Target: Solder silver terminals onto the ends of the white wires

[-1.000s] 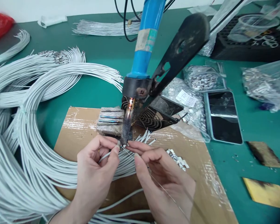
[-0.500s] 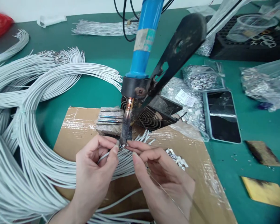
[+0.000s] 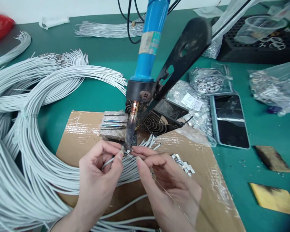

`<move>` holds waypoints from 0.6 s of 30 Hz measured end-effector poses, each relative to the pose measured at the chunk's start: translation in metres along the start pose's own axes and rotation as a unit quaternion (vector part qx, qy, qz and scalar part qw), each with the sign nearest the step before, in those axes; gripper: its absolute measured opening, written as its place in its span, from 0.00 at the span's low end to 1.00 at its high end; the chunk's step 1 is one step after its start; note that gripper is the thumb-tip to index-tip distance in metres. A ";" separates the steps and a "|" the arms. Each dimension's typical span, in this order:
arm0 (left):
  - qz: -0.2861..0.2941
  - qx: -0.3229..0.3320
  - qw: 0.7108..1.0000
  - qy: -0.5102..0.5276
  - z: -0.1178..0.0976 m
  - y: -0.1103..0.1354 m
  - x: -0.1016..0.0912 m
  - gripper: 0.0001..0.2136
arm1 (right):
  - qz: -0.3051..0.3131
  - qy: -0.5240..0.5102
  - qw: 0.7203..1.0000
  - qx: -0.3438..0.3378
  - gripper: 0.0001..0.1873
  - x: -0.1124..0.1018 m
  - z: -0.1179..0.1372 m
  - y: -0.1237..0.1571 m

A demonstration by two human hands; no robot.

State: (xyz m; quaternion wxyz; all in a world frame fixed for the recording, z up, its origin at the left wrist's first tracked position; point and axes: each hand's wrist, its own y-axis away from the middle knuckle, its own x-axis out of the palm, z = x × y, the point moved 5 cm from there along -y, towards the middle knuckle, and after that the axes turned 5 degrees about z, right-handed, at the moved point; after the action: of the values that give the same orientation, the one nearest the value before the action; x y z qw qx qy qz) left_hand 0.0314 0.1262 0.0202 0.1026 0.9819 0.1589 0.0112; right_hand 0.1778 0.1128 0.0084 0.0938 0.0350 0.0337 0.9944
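A blue-handled soldering iron is fixed in a black metal holder, its dark tip pointing down between my hands. My left hand is closed, pinching a white cable close to its end. Thumb and fingers of my right hand grip a thin solder wire, which runs up to a small metal piece under the tip. Whether that piece is fixed to the cable end is too small to tell. Beneath both hands lies a bundle of white cables.
Large coils of white cable fill the left side. A cardboard sheet covers the middle. Small metal tabs lie on it at right. Beyond are bags of metal parts, a phone and a yellow sponge.
Almost nothing differs. My left hand has shifted very slightly to the right, while both hands keep their grips below the iron's tip.
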 end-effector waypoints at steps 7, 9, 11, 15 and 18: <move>0.060 0.024 0.997 -0.037 0.005 -0.004 -0.003 0.07 | -0.007 0.004 1.000 0.004 0.11 -0.001 -0.001 0.000; 0.052 0.024 0.998 -0.037 0.005 -0.003 -0.004 0.07 | -0.006 0.004 1.000 0.000 0.11 0.000 -0.001 0.000; 0.033 0.022 0.999 -0.030 0.004 -0.001 -0.004 0.07 | -0.008 0.004 1.000 -0.006 0.10 0.000 -0.001 0.000; 0.027 0.028 0.999 -0.026 0.004 -0.001 -0.003 0.07 | -0.010 0.003 1.000 -0.010 0.10 0.000 -0.001 0.000; 0.065 0.042 0.996 -0.043 0.004 -0.004 -0.005 0.07 | -0.007 0.005 1.000 -0.013 0.10 0.000 -0.002 0.000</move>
State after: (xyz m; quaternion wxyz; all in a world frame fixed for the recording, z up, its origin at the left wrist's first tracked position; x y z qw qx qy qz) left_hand 0.0256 0.1280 0.0156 0.0671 0.9931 0.0906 -0.0313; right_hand 0.1776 0.1122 0.0066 0.1008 0.0284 0.0211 0.9943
